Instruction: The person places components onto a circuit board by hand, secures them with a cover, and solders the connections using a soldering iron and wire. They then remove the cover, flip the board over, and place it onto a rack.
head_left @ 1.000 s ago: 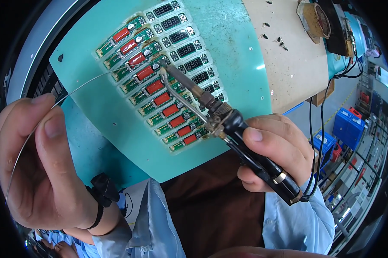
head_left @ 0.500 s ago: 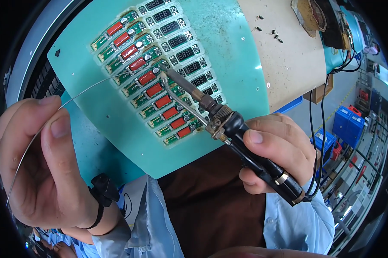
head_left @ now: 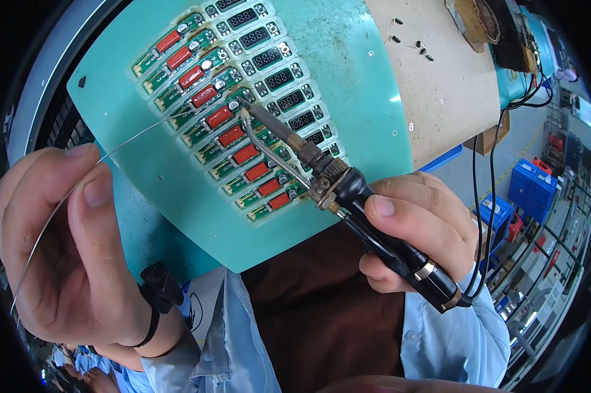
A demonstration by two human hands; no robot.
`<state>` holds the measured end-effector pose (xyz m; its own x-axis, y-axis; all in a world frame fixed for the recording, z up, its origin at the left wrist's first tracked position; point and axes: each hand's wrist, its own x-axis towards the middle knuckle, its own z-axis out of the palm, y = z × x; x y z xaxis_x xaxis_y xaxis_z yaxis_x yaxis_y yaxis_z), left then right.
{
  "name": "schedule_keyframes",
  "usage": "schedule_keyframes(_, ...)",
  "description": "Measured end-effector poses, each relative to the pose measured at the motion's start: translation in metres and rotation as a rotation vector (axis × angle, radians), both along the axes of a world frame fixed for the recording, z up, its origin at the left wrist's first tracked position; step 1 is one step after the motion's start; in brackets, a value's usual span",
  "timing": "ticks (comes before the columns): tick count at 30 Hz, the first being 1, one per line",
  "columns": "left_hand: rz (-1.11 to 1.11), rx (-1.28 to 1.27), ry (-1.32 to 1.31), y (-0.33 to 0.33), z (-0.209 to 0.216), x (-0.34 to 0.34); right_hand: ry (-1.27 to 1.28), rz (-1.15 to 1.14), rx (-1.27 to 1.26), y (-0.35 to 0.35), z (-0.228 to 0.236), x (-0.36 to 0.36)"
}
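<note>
Holding soldering iron, teal panel (stained), crates

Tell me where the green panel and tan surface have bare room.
Bare: the green panel between the wire, the circuit boards and its lower edge; its strip between the displays and tan surface; the tan surface below the scattered components. Crowded: the boards, under the soldering iron.

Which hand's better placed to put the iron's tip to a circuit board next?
Probably your right hand: it grips the soldering iron, whose tip is at the circuit boards. Your left hand is pinching the thin wire.
</note>
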<state>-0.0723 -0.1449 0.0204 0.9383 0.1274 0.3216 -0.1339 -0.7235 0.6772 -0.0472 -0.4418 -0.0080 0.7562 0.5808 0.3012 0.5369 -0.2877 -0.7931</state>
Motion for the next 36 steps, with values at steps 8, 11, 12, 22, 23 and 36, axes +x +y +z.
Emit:
schedule_keyframes(8, -0.013, -0.038, -0.023, -0.003, -0.007, 0.003, -0.029, -0.003, 0.017, -0.002, -0.005, 0.001)
schedule_keyframes(11, -0.030, 0.014, -0.042, 0.002, -0.004, 0.001, -0.041, 0.006, 0.026, -0.002, -0.006, 0.000)
schedule_keyframes(12, -0.058, 0.080, -0.050, 0.005, -0.001, 0.001, -0.051, -0.008, 0.035, -0.002, -0.008, -0.002)
schedule_keyframes(22, -0.005, -0.002, -0.045, -0.005, -0.002, -0.008, -0.117, 0.079, -0.045, -0.015, -0.002, -0.004)
schedule_keyframes(23, -0.019, -0.011, -0.040, -0.005, -0.002, -0.009, -0.118, 0.077, -0.043, -0.016, -0.002, -0.004)
schedule_keyframes(36, -0.072, -0.023, -0.010, -0.008, -0.004, -0.012, -0.135, 0.099, -0.013, -0.014, -0.008, -0.006)
